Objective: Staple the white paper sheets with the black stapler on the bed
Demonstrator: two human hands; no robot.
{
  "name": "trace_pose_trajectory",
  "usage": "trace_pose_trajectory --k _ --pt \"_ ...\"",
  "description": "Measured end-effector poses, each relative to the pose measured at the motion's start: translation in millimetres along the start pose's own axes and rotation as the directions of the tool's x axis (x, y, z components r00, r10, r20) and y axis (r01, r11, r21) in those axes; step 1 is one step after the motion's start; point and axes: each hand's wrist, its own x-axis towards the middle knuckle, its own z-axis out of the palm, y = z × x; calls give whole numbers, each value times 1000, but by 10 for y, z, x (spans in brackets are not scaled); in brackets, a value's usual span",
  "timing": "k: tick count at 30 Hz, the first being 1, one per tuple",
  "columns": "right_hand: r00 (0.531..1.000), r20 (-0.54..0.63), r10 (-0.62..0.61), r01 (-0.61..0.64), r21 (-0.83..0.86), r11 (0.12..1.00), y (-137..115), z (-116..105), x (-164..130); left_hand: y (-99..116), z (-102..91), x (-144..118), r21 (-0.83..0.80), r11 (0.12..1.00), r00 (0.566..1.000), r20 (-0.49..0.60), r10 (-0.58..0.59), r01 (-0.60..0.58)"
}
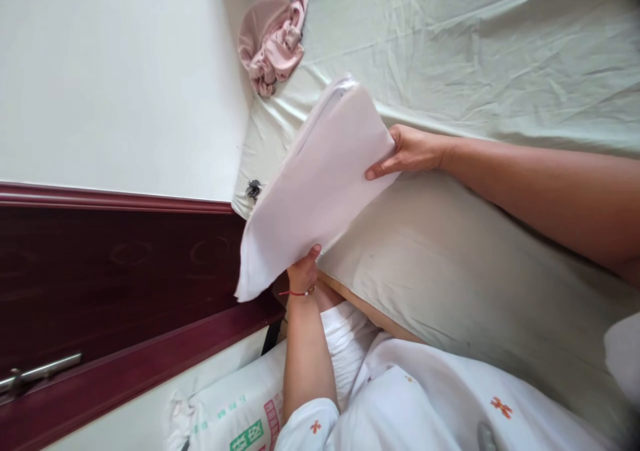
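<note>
The left hand (303, 272) has its grip closed on the lower edge of a folded pale pink cloth (315, 184), thumb showing on the near face and the other fingers hidden behind the fabric; a thin red bracelet (298, 294) circles the wrist just below that grip. The right hand (407, 151) has its grip pinched on the opposite edge of the same cloth, fingers laid flat along the near face and the thumb out of sight behind it. Between the two grips the cloth is held up off the bed (500, 71), flat and slightly tilted, its free corner hanging down past the left grip toward the dark red wooden door (115, 271). Beyond the right grip the bed's pale green sheet is creased, and well away from both grips a crumpled pink garment (273, 41) lies at the bed's edge against the white wall (115, 71). Just beside the cloth, on the bed's edge, sits a small dark object (253, 188) too small to make out. Below the left grip, beside the forearm, a printed white sack (235, 414) lies against the person's white clothing (400, 398).
</note>
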Motion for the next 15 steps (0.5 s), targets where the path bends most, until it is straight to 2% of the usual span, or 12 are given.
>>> trace_pose_trajectory --k 6,10,15 --pt "998 -38 -50 47 -75 996 -22 6 0 -41 -20 -1 59 995 993 85 -79 75" --pt "999 -11 -32 31 -91 995 -33 20 -15 -94 -3 -1 111 992 993 94 -77 67" --pt "1000 -1 -22 22 -76 997 -36 22 -21 -57 -7 1 202 977 988 119 -101 75"
